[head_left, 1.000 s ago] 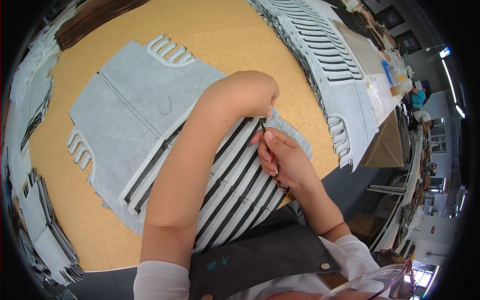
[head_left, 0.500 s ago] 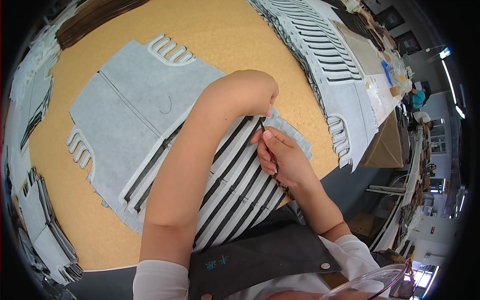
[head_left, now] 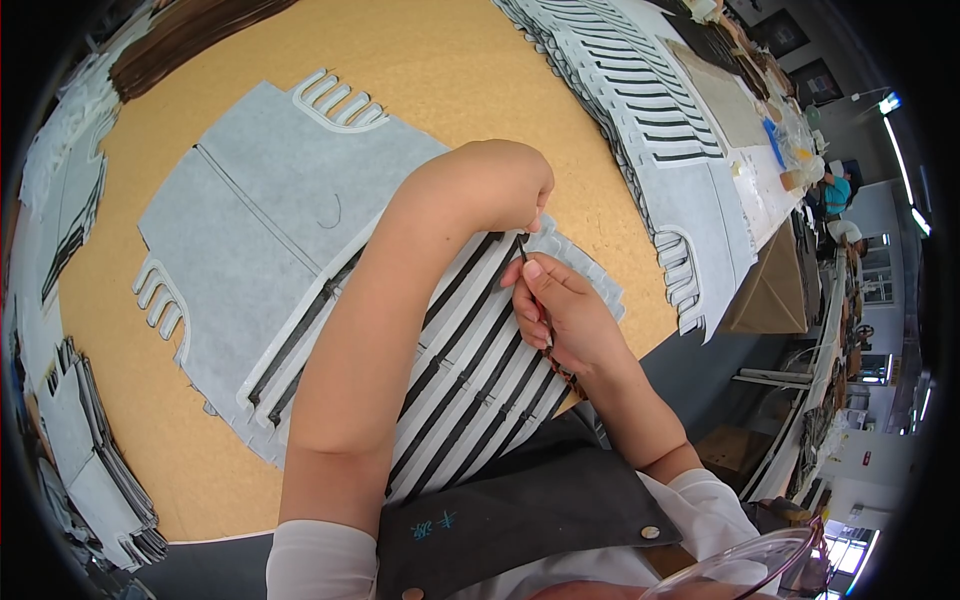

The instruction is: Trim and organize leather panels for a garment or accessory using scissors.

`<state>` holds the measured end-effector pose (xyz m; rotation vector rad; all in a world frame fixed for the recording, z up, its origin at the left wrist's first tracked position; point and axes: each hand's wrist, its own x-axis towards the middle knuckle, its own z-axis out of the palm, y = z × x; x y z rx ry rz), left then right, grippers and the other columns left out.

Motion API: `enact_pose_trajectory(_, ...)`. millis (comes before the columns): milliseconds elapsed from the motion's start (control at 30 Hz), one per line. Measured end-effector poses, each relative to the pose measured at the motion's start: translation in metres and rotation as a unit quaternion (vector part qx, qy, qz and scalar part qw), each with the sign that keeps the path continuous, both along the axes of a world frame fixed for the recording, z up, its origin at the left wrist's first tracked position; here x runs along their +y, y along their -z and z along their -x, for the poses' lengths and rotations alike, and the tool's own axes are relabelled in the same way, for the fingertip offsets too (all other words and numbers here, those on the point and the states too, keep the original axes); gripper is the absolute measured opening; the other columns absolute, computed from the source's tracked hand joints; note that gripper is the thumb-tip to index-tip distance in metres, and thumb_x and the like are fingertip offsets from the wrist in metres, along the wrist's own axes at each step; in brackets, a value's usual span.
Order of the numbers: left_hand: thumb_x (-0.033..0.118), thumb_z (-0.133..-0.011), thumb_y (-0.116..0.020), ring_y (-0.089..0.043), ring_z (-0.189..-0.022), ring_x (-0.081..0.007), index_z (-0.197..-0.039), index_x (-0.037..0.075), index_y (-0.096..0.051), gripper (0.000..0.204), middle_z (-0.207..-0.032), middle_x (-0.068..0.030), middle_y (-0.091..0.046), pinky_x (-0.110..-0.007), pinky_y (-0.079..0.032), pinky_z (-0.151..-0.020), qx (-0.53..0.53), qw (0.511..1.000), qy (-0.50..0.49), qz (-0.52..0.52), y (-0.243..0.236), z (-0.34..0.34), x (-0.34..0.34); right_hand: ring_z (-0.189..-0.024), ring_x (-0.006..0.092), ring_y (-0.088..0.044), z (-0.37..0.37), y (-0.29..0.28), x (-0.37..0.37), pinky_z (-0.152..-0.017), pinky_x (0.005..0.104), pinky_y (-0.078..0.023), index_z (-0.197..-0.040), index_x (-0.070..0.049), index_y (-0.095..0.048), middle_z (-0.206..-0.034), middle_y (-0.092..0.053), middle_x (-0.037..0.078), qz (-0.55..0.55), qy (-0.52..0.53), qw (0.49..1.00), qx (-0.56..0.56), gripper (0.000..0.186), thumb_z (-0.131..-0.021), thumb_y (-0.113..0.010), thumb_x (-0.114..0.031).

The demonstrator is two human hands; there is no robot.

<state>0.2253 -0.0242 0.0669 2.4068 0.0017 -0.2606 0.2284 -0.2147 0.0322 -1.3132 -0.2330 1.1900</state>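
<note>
A pale grey sheet piece [head_left: 250, 170] with looped cut-out ends lies flat before me, and its near part carries black and white stripes [head_left: 440, 370]. My left forearm crosses over it. With the wrist bent, my left hand [head_left: 505, 185] keeps its fingers closed at the striped part's far right edge, by the end of a black strip; most of these fingers are hidden. Just nearer, my right hand [head_left: 568, 310] grips a slim tool [head_left: 541, 313] with a dark tip and a red part. The tip touches or nearly touches the strip end beside my left fingertips.
Stacked grey striped pieces [head_left: 640, 100] lie at the far right of the tan board [head_left: 470, 60]. More stacked pieces [head_left: 95, 460] stand at the left edge, and dark brown material [head_left: 190, 40] lies at the far left. A person in blue [head_left: 836, 195] is in the right background.
Almost nothing differs. My right hand and the tool tip have shifted very slightly left; my left hand keeps its place.
</note>
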Motion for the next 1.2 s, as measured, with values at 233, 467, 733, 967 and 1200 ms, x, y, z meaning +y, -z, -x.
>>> enact_pose_trajectory(233,0.014,-0.076,-0.070,-0.058,-0.067,-0.0237,-0.076,0.002,-0.062,0.014,-0.070,-0.0113,-0.062,-0.037,-0.044,-0.061,-0.023,1.000,0.001,0.015,0.002,-0.001,0.004,-0.049,0.0072,-0.035,-0.001,-0.001,0.003,-0.045,0.0222,-0.031,-0.097,-0.003,-0.052,-0.063,-0.041,-0.002,-0.005,0.005,1.000,-0.006,0.028,-0.103,-0.041,-0.028)
enact_pose_trajectory(467,0.011,-0.076,-0.068,-0.058,-0.066,-0.0200,-0.078,0.003,-0.065,0.010,-0.070,-0.0095,-0.064,-0.035,-0.045,-0.061,-0.019,0.999,0.040,0.030,-0.001,-0.009,0.001,-0.049,0.0089,-0.035,-0.006,0.003,-0.006,-0.046,0.0246,-0.033,-0.098,-0.001,-0.052,-0.062,-0.041,-0.001,-0.020,0.016,1.000,-0.014,0.028,-0.102,-0.042,-0.027)
enact_pose_trajectory(733,0.005,-0.074,-0.069,-0.061,-0.083,-0.0213,-0.100,0.004,-0.066,0.026,-0.091,-0.0109,-0.066,-0.032,-0.048,-0.077,-0.025,0.991,-0.124,0.036,0.021,-0.003,0.010,-0.047,0.0081,-0.042,-0.005,-0.008,-0.035,-0.046,0.0220,-0.035,-0.122,0.002,-0.048,-0.064,-0.048,0.001,-0.016,-0.016,0.998,-0.056,0.036,-0.100,-0.046,-0.026)
enact_pose_trajectory(967,0.007,-0.070,-0.073,-0.060,-0.082,-0.0186,-0.103,0.005,-0.064,0.034,-0.087,-0.0072,-0.065,-0.032,-0.048,-0.073,0.104,0.993,-0.030,-0.044,0.026,-0.028,0.030,-0.047,0.0109,-0.044,-0.026,0.000,-0.034,-0.047,0.0249,-0.038,-0.144,0.001,-0.025,-0.065,-0.050,0.003,-0.114,-0.004,0.989,0.092,0.060,-0.096,-0.054,-0.020)
enact_pose_trajectory(1200,0.009,-0.071,-0.074,-0.061,-0.083,-0.0225,-0.096,0.005,-0.066,0.026,-0.088,-0.0091,-0.065,-0.033,-0.048,-0.073,0.129,0.986,0.004,-0.104,0.018,-0.028,0.026,-0.050,0.0121,-0.045,-0.030,0.006,-0.030,-0.048,0.0268,-0.038,-0.143,-0.002,-0.030,-0.068,-0.051,0.004,-0.122,-0.030,0.981,0.146,0.055,-0.097,-0.053,-0.021)
